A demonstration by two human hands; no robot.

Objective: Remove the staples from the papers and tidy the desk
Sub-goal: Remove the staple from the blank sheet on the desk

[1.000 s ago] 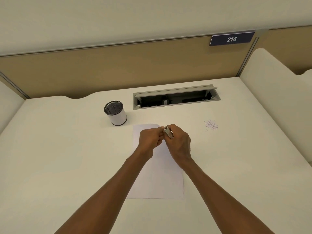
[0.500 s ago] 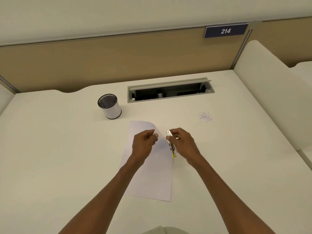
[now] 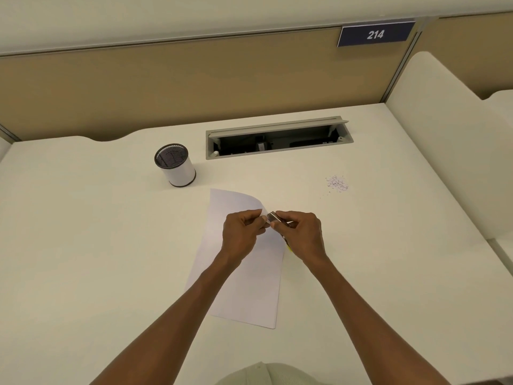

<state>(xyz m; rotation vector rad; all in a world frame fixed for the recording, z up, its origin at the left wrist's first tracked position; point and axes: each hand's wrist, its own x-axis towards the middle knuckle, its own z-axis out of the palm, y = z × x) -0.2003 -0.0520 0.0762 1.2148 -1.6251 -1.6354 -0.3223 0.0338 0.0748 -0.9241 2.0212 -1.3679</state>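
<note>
At the back of your cream-white desk top (image 3: 83, 245) you have a recessed grey cable tray with its flap open (image 3: 279, 137). To its left stands an upright white cylindrical holder with a black mesh rim (image 3: 175, 165). A tan partition panel (image 3: 180, 79) carries a dark blue plate reading 214 (image 3: 375, 34).
</note>
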